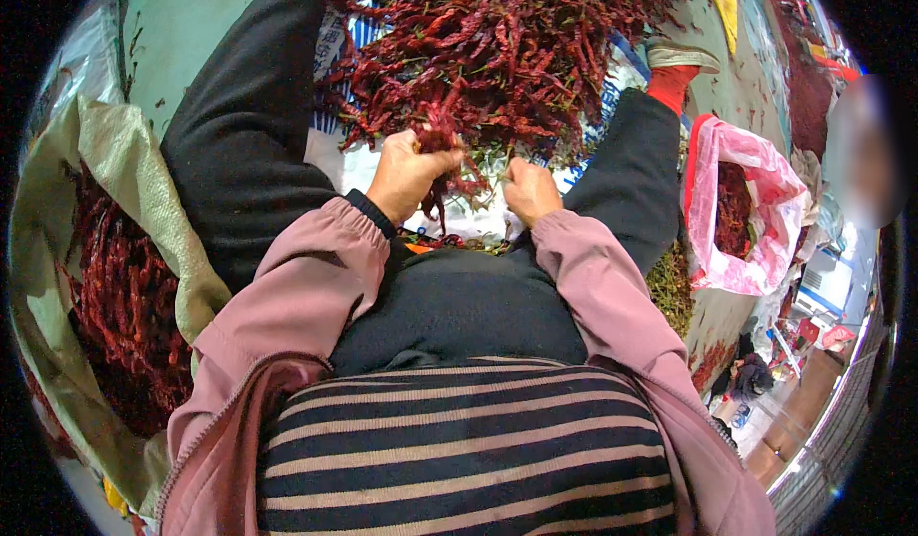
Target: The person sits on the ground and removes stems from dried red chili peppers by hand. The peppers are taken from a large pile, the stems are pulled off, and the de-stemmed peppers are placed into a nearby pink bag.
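A large heap of dried red chili peppers (488,41) lies on a white printed plastic sheet (358,170) between my outstretched legs. At the heap's near edge, my left hand (416,166) grips a bunch of dried chilies (441,134), some pointing up and some hanging below the fingers. Just right of it, apart from the bunch, is my right hand (529,184), its fingers curled in and pinched around what looks like a thin stem; the exact hold is too small to tell. Loose stems and bits of chili (477,199) lie on the sheet between and below the hands.
An open woven sack (186,256) of dried red chilies stands at my left. At the right is a pink-and-white plastic bag (782,199) with dark red contents, beside a greenish pile of stems (670,292). Boxes and mixed items lie farther right, near a blurred shape.
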